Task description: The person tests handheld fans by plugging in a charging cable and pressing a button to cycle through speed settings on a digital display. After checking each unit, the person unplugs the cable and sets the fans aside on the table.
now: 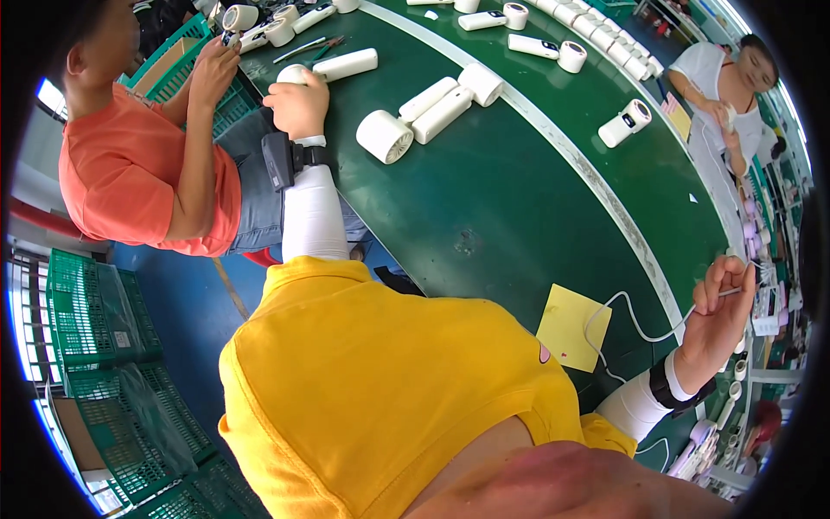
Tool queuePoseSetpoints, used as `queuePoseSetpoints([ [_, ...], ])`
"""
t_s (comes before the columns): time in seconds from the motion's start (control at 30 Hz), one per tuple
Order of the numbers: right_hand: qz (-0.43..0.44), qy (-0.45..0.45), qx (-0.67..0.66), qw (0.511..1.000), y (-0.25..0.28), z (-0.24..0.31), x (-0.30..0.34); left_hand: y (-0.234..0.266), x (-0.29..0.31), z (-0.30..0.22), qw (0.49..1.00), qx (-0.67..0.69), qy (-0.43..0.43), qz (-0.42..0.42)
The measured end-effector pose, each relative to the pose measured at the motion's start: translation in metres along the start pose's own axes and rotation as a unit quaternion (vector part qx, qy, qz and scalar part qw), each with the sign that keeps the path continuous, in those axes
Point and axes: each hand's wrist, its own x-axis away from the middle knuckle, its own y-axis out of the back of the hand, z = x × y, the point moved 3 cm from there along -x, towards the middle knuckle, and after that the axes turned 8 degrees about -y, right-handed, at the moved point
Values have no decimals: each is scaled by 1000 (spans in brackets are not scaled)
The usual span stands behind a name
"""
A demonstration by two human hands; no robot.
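My left hand (298,105) is closed around the head of a white handheld fan (347,65) at the table's left edge; the handle sticks out to the right. Just right of that hand lie two more white fans, one with its round head (385,137) toward me and the other with its head (481,84) pointing away. Far to the right, my right hand (722,298) is raised with its fingers closed on a thin white cable (644,333). The cable loops back over a yellow paper sheet (566,324); its tip is too small to make out.
Beside my left arm sits a co-worker in an orange shirt (147,173); another in white (726,95) works across the green table (484,216). Several fans lie farther back, one fan (624,124) near the right. Green crates (95,320) stand on the left.
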Motion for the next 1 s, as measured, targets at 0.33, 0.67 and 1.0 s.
queuePoseSetpoints([
  [0.33, -29, 64, 388, 919, -33, 1, 28, 69, 46, -81, 906, 238, -337, -96],
  [0.67, 423, 27, 576, 699, -51, -41, 35, 18, 250, -323, 639, 413, -602, 241],
  [1.0, 474, 34, 645, 598, -44, -99, 24, -83, 321, -357, 846, 293, -436, 89],
])
